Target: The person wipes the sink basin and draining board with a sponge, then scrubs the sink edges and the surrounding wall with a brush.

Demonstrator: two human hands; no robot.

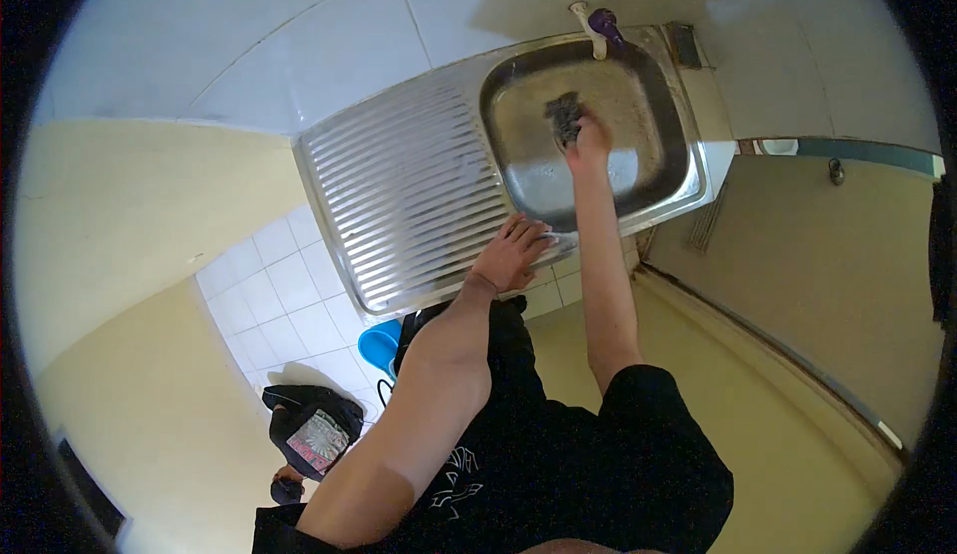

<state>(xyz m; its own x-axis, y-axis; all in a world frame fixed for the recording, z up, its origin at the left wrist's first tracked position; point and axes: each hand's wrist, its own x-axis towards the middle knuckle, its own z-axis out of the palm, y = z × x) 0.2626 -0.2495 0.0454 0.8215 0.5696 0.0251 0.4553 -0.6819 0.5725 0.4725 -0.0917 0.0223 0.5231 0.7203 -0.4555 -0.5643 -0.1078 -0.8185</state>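
A stainless steel sink (638, 105) with a square basin lies in front of me, its bottom brownish and partly wet. My right hand (592, 139) reaches down into the basin, its fingers closed round a dark grey clump of scouring wool (564, 113). The clump appears to be against the basin's bottom, a little left of the middle. At the sink's front rim, between the basin and the ribbed drainboard (404, 185), rests my left hand (514, 251). Its fingers are stretched over the rim, and nothing shows in them.
A pale tap (592, 35) with a purple handle (604, 23) juts over the basin's back edge. Beneath the drainboard's near end is a blue bucket (380, 346). Another person (317, 434) in dark clothing is at the lower left. On the right stands a brownish door (817, 275).
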